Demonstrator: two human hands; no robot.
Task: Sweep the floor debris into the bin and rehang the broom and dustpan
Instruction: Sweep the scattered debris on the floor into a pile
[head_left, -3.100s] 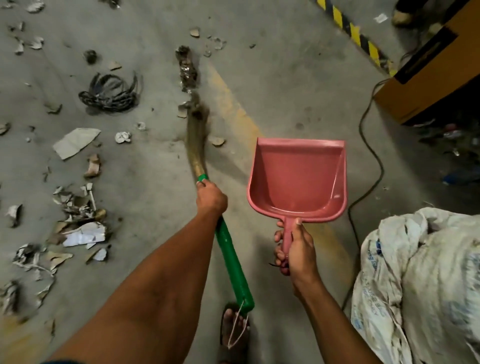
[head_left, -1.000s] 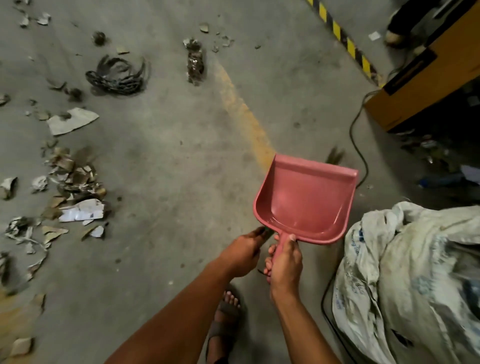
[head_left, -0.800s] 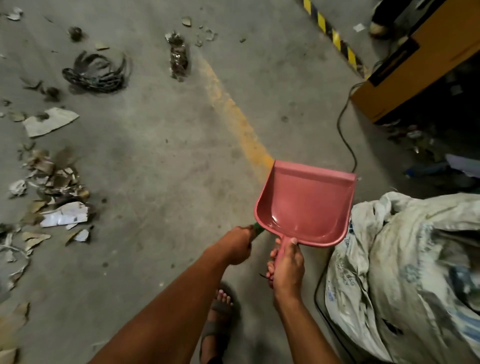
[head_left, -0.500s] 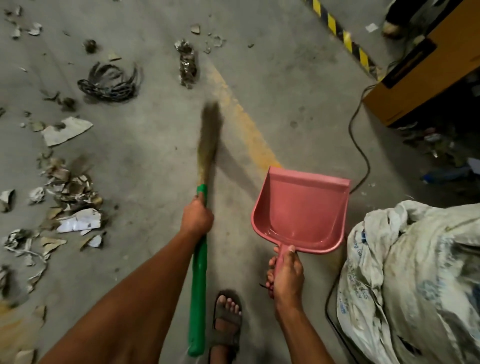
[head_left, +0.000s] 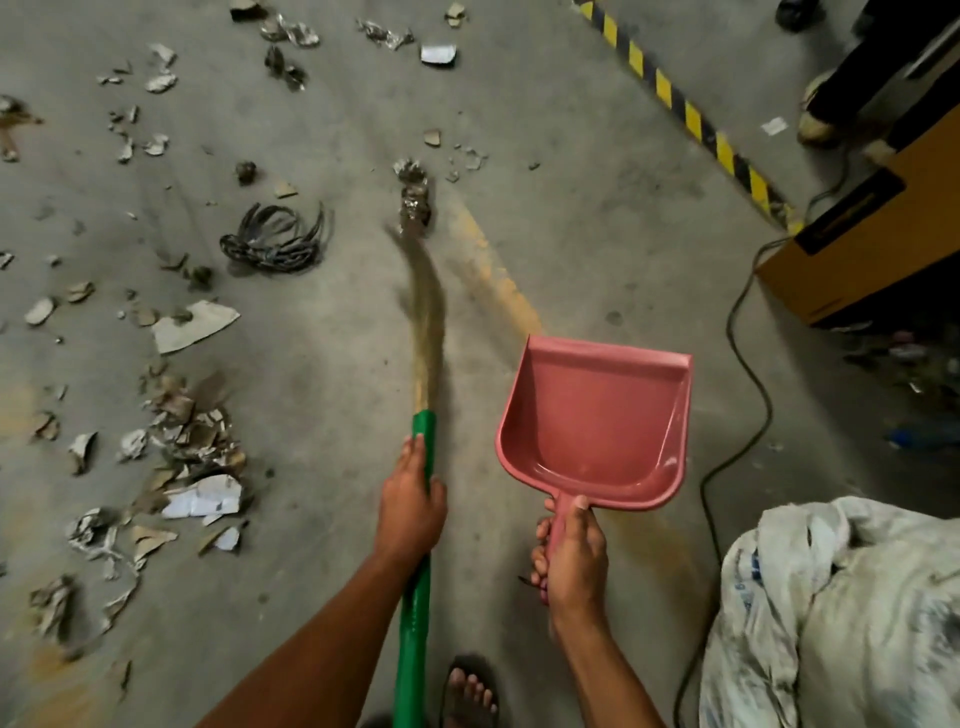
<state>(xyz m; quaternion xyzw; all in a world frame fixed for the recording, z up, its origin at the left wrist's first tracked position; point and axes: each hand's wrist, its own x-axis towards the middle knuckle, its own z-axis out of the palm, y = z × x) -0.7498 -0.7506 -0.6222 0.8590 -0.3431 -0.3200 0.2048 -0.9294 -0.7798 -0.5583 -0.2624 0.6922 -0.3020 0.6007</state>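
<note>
Broom (head_left: 425, 457) now out front, L hand (head_left: 410, 506) wrapped round the green handle; half a sec ago the bristles sat short of the crumpled clump (head_left: 414, 200) at 12 o'clock, now the blurred tip touches it. I read that as a fresh stroke starting, w/ sweeping far from done. R hand (head_left: 571, 553) fingers curled tight on the handle of the pink dustpan (head_left: 592, 421), held empty off the floor at 1 o'clock. Debris pile (head_left: 192, 452) sits at 9 o'clock, white sack (head_left: 841, 613) at 4 o'clock.
</note>
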